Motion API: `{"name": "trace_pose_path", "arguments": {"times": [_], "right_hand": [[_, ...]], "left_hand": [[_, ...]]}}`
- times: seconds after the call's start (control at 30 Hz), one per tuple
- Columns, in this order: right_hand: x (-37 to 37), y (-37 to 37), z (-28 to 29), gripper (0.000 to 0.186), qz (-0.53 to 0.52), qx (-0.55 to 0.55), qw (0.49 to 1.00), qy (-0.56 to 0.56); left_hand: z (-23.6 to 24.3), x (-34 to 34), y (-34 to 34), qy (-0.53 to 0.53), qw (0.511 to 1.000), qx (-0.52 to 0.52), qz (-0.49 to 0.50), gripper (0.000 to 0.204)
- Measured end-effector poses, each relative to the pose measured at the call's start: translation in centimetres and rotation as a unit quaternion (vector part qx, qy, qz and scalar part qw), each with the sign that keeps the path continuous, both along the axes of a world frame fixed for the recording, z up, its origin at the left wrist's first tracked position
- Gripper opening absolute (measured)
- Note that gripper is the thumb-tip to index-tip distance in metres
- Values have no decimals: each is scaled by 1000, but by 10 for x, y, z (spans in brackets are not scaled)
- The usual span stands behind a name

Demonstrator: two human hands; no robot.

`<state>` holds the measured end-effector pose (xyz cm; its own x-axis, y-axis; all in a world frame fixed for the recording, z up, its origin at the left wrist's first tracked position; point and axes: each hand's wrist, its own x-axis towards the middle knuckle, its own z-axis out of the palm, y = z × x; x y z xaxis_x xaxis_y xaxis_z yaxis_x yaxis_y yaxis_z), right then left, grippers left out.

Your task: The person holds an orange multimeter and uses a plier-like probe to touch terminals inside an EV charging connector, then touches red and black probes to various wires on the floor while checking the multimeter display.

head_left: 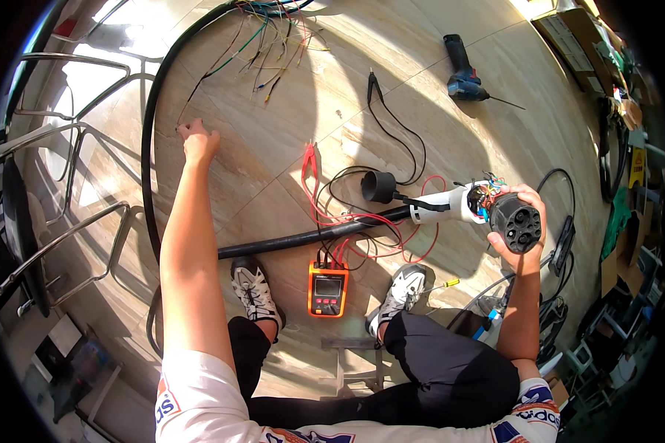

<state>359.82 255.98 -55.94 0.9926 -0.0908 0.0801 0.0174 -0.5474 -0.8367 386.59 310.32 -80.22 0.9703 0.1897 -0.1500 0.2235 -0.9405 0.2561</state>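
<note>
Right grip (pixel 526 258): wrapped round black connector (pixel 519 224), fingers partly hidden behind.
Connector position: above floor (pixel 262 166), toward its right edge; inner wiring (pixel 482 199) hard to separate.
Left grip (pixel 199 140): narrow, pinching thin wire (pixel 190 99); contact tiny.
Wire bundle (pixel 264 38): far floor, top cut off.

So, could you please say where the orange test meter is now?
The orange test meter lies below centre in the head view, on the floor between the left shoe and right shoe, on the near side of the thick black cable.
</note>
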Motion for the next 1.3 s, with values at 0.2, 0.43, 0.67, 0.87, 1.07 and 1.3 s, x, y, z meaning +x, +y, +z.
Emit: {"name": "trace_pose_path", "arguments": {"times": [0.2, 0.43, 0.67, 0.87, 1.07, 1.3], "right_hand": [[3, 3, 0, 78, -1, 12, 1000, 5], [3, 3, 0, 78, -10, 24, 1000, 9], [8, 1, 1, 78, 8, -9, 1000, -2], [9, -1, -2, 79, 8, -3, 1000, -7], [11, -1, -1, 78, 11, -19, 1000, -5], [12, 3, 0, 78, 5, 25, 1000, 6]], "left_hand": [[-26, 7, -71, -30, 970, -174, -164, 37], [-13, -1, -148, -24, 984, -69, -160, 19], [-15, -28, -161, -6, 966, -68, -248, 11], [-18, -27, -148, 39, 984, -103, -139, 13], [-7, -33, -90, 135, 960, -62, -237, 20], [-6, 38, -60, -6, 981, -135, -139, 31]]}}
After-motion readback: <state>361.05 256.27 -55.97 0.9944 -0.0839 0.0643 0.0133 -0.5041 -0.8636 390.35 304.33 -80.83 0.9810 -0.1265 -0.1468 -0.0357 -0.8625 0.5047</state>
